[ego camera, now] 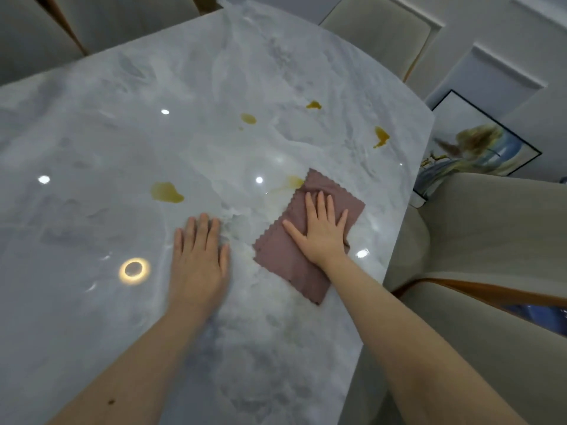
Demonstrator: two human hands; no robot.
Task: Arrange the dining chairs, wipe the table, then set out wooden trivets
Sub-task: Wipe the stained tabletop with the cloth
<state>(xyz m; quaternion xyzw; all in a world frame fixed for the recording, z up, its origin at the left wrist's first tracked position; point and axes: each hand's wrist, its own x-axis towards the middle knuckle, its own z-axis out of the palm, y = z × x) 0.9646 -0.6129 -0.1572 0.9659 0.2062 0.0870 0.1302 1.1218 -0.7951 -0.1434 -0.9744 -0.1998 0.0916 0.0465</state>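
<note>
A glossy grey marble table [122, 148] fills the view. A mauve cloth [285, 259] with zigzag edges lies flat near its right edge. My right hand [322, 231] presses on the cloth with straight, spread fingers. My left hand [199, 259] rests flat on the bare tabletop just left of the cloth. Several yellow-brown spills mark the table: one [166, 192] left of the cloth, a smeared one [293, 182] at the cloth's far corner, and others [380, 136] farther back. No trivets are in view.
Cream dining chairs stand around the table: one [491, 228] at the right edge, one [377, 35] at the far right, more [46, 32] at the far left. A framed picture [478, 139] leans on the wall at floor level on the right.
</note>
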